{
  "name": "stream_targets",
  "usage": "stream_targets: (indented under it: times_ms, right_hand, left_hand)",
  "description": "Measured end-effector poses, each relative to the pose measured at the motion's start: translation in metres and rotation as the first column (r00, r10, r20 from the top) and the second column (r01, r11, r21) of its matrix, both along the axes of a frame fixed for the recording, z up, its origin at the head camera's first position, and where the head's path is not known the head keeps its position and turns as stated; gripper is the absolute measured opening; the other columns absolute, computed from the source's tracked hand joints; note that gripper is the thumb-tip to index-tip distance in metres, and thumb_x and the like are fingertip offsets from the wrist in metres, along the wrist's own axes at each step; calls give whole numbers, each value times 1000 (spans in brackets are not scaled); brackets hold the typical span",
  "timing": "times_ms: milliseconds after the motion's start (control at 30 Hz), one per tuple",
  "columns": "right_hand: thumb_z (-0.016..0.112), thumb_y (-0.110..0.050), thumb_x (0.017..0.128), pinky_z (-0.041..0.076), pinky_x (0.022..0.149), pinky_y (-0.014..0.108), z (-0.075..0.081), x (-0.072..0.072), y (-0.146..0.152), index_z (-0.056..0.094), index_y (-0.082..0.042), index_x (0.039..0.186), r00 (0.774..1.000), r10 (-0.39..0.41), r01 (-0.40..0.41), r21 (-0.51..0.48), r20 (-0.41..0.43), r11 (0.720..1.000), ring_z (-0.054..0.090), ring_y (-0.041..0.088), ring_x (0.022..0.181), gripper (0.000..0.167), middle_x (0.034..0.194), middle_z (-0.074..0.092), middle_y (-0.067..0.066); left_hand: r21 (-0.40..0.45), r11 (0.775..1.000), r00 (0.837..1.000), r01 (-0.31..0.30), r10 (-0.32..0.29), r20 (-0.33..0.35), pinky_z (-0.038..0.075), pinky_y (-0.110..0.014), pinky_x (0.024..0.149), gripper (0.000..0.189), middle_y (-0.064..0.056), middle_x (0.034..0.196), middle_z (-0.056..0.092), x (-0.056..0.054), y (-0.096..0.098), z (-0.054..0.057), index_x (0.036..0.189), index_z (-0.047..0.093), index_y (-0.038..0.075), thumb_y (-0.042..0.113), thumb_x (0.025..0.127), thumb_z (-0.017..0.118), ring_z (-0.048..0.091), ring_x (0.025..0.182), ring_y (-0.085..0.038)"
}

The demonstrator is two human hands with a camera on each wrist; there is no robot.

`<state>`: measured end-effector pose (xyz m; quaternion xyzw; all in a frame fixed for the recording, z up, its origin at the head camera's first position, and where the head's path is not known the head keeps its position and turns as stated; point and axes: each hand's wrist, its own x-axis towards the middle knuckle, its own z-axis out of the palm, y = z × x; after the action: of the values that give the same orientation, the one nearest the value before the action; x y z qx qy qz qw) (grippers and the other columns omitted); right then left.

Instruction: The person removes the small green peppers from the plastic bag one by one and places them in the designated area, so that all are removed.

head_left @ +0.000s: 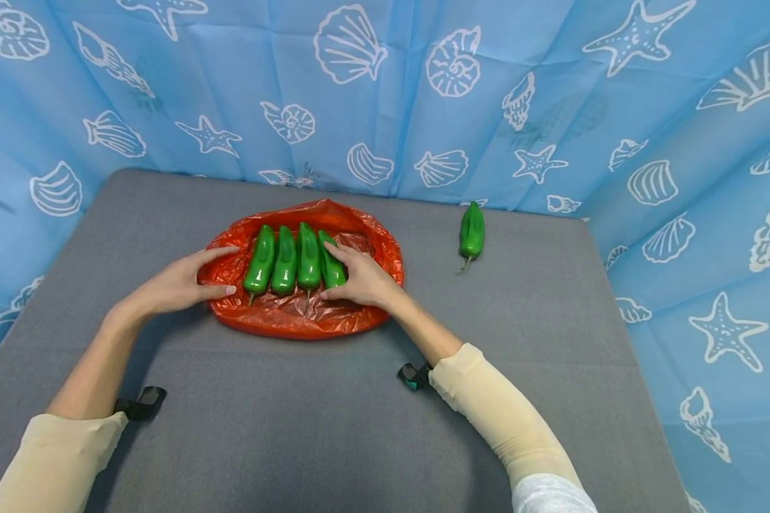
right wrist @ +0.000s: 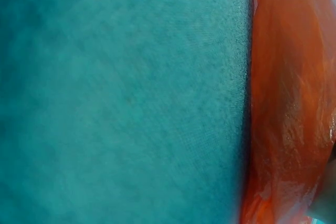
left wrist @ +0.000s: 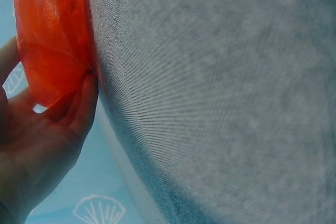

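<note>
A red plastic bag (head_left: 295, 324) lies with its mouth spread wide, rim rolled out around several green peppers (head_left: 284, 260) lined up side by side. My left hand (head_left: 178, 283) holds the bag's left edge, thumb and index finger reaching over the rim. In the left wrist view, other fingers (left wrist: 86, 103) lie against the bag's outer side. Across the right rim reaches my right hand (head_left: 366, 278), its thumb and index finger around the rightmost pepper (head_left: 332, 267) in the row; its other fingers are hidden. The right wrist view shows mainly the bag's outer wall (right wrist: 294, 87).
One more green pepper (head_left: 471, 231) lies to the right of the bag, near the back edge of the grey cloth-covered table (head_left: 334, 427). A blue curtain (head_left: 385, 114) with white shell prints hangs behind the table and along its sides.
</note>
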<state>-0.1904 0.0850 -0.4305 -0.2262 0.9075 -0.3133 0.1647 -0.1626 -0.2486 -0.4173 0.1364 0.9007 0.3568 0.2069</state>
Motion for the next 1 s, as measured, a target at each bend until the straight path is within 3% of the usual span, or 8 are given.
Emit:
stream_targets:
  times_ms: [200,767,1000]
  right_hand:
    - [84,-37,79,22,120,45,0,-1,2,30,-19,157,1000,-14,14,-12,3,1000,28,32,146,96,161,26,14]
    - [84,-33,81,33,115,36,0,-2,11,41,-19,153,998,-69,68,-139,2,988,38,23,142,85,157,38,3]
    - [83,-31,82,32,115,38,7,-2,15,42,-18,152,997,-78,77,-175,2,982,36,23,143,83,158,37,4]
  left_hand:
    - [-8,1000,1000,1,-1,9,21,-73,107,76,-33,157,18,0,0,1,157,28,11,36,96,66,19,141,-56]
    - [3,1000,1000,5,-5,-1,20,-72,109,76,-32,158,20,-1,-2,0,156,29,11,39,96,66,20,142,-54]
    - [6,1000,1000,1,-1,-1,20,-72,109,76,-31,158,20,-1,-2,-1,157,29,12,40,96,66,20,142,-54]
